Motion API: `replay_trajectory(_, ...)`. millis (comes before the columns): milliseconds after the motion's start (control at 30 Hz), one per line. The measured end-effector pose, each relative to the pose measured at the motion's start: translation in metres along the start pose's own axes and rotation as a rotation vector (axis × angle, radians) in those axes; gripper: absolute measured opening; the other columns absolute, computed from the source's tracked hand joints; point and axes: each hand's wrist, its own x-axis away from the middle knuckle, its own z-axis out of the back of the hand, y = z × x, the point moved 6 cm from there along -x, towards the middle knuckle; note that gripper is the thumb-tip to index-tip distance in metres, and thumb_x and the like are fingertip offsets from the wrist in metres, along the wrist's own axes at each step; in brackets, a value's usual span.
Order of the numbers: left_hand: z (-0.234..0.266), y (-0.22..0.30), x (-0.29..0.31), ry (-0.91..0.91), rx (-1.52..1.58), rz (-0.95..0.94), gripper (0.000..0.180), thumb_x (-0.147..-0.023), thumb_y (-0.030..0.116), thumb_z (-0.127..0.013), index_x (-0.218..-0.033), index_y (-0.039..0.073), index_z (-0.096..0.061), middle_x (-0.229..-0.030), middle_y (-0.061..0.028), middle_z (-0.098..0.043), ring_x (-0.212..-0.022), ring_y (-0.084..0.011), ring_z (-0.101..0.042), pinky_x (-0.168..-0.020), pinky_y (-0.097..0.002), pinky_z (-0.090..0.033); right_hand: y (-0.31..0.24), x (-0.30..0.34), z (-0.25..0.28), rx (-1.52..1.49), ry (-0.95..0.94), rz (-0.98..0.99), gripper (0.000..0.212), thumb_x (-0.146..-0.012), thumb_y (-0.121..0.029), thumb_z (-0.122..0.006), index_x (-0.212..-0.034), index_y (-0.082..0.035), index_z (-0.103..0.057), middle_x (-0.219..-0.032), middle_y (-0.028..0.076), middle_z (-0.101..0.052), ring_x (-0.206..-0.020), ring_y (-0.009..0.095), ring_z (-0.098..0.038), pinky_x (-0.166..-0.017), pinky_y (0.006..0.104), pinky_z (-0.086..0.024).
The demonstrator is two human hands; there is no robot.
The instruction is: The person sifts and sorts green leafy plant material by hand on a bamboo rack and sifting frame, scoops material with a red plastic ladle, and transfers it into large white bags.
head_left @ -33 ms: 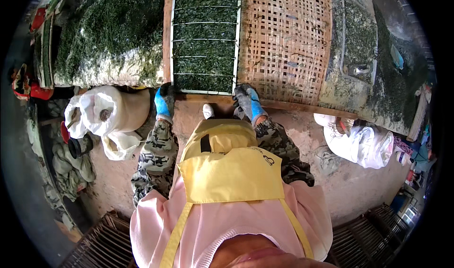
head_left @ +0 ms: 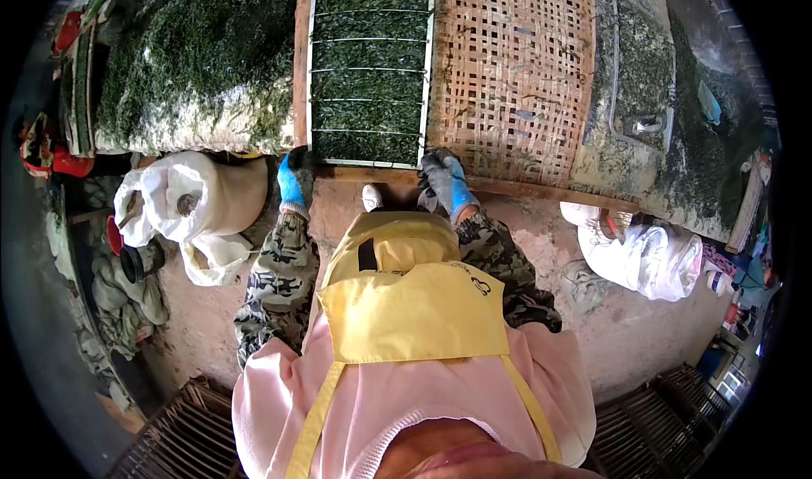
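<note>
Seen from beside the table (head_left: 372,175), the item at hand is a long, narrow frame (head_left: 427,65) with pale rails and thin crossbars, located at upper centre and running out through the top edge of the picture. A layer of dark green, leafy matter (head_left: 370,83) shows between its rails. Its long axis points straight away from the person, tilted only slightly, and its short near end lies at the wooden table edge, between the two hands. The left hand (head_left: 296,177), in a blue and dark grey glove, is at the near left corner; the frame extends upward and to the right from it. The right hand (head_left: 442,177), gloved alike, is at the near right corner, with the frame upward and to its left. Neither hand is clearly nearer. The right fingers appear bent and bunched against the corner; whether they pinch the rail cannot be told. The left fingers are partly hidden, and their closure cannot be determined either. A coarsely woven mat (head_left: 507,73) adjoins the frame's right side; a green heap (head_left: 203,48) occupies the upper left.
</note>
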Motion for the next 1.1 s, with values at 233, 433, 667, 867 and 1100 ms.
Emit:
replay_trajectory(233,0.013,-0.007,-0.01,-0.223,0.209,0.243,0.03,-0.092,0.021,-0.064,-0.11,-0.004,-0.065,-0.094,-0.0097,-0.069,-0.081,-0.0203,-0.067,-0.073,-0.0306,-0.055,-0.029,0.03,-0.021,-0.075,0.056,-0.15,0.008,-0.092,-0.018,-0.061,-0.093,-0.01,-0.062,-0.065,0.002,-0.058,-0.049,0.012,-0.053,-0.044,0.026,-0.043)
replay_trajectory(433,0.022,0.015,-0.01,-0.254,0.054,0.231,0.025,-0.091,0.025,-0.068,-0.098,0.001,-0.069,-0.078,-0.0006,-0.065,-0.064,-0.008,-0.054,-0.057,-0.0236,-0.044,-0.043,0.047,-0.03,-0.133,0.143,-0.149,0.011,-0.094,-0.018,-0.06,-0.094,-0.007,-0.063,-0.065,0.004,-0.06,-0.047,0.013,-0.053,-0.042,0.0271,-0.042)
replay_trajectory(667,0.028,0.056,-0.01,-0.217,-0.08,0.22,0.022,-0.086,0.022,-0.075,-0.073,0.005,-0.067,-0.064,0.0025,-0.06,-0.054,-0.0047,-0.046,-0.05,-0.0231,-0.037,-0.074,0.066,-0.036,-0.117,0.062,-0.042,0.014,-0.094,-0.018,-0.061,-0.09,-0.005,-0.064,-0.064,0.004,-0.06,-0.046,0.013,-0.053,-0.042,0.027,-0.042)
replay_trajectory(867,0.034,0.088,-0.012,-0.28,-0.149,0.122,0.034,-0.089,0.026,-0.072,-0.065,0.006,-0.059,-0.057,0.0054,-0.047,-0.053,-0.005,-0.038,-0.048,-0.0266,-0.03,-0.081,0.076,-0.036,-0.221,0.138,-0.091,0.014,-0.095,-0.018,-0.06,-0.094,-0.005,-0.067,-0.066,0.004,-0.062,-0.046,0.014,-0.054,-0.041,0.0276,-0.04)
replay_trajectory(1100,0.041,0.119,-0.005,-0.268,-0.205,0.151,0.038,-0.089,0.027,-0.072,-0.062,0.005,-0.057,-0.055,0.0039,-0.048,-0.053,-0.0058,-0.04,-0.05,-0.0271,-0.033,-0.094,0.084,-0.046,-0.046,0.038,-0.064,0.022,-0.098,-0.027,-0.059,-0.104,-0.006,-0.065,-0.07,0.005,-0.065,-0.05,0.013,-0.058,-0.041,0.027,-0.042)
